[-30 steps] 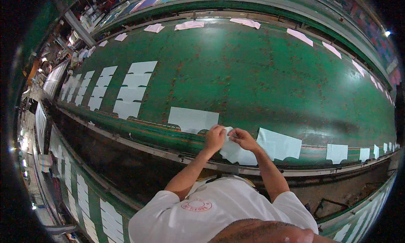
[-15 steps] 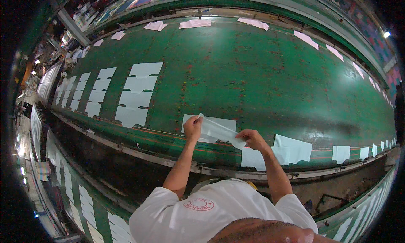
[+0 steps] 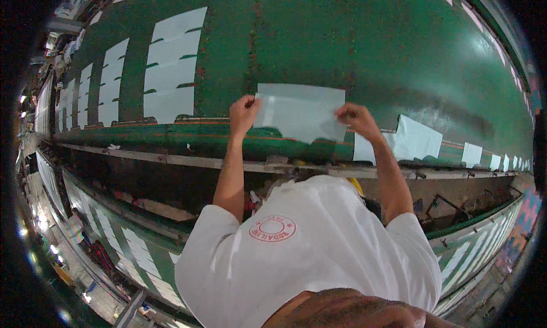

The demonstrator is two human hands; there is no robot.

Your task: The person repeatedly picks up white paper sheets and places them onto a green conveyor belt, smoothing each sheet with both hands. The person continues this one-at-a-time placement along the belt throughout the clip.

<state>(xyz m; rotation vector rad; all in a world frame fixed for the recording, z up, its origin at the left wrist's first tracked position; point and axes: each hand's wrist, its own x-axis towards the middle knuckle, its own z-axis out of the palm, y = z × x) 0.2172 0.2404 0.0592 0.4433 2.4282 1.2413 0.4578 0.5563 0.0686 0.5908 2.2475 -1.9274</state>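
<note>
A white cut fabric piece (image 3: 299, 109) is stretched out between my hands over the green table (image 3: 296, 49), close to its near edge. My left hand (image 3: 244, 113) pinches the left side of the piece. At the other end, my right hand (image 3: 359, 121) has its fingers closed on the right side, slightly blurred. The cloth's lower edge is notched and sags a little toward me. Whether the cloth touches the table or another piece under it I cannot tell. Loose white fabric pieces (image 3: 420, 139) lie overlapping just right of my right forearm.
Columns of white fabric pieces (image 3: 171, 66) lie flat on the left of the table. More single pieces (image 3: 472, 155) run along the near edge to the right. A rail (image 3: 199, 162) borders the table before me. Another green table with white pieces (image 3: 142, 251) stands behind me.
The cloth went from bunched and slanting to spread wide between my hands. My hands have moved apart and the right one has risen level with the left. The view has tilted downward.
</note>
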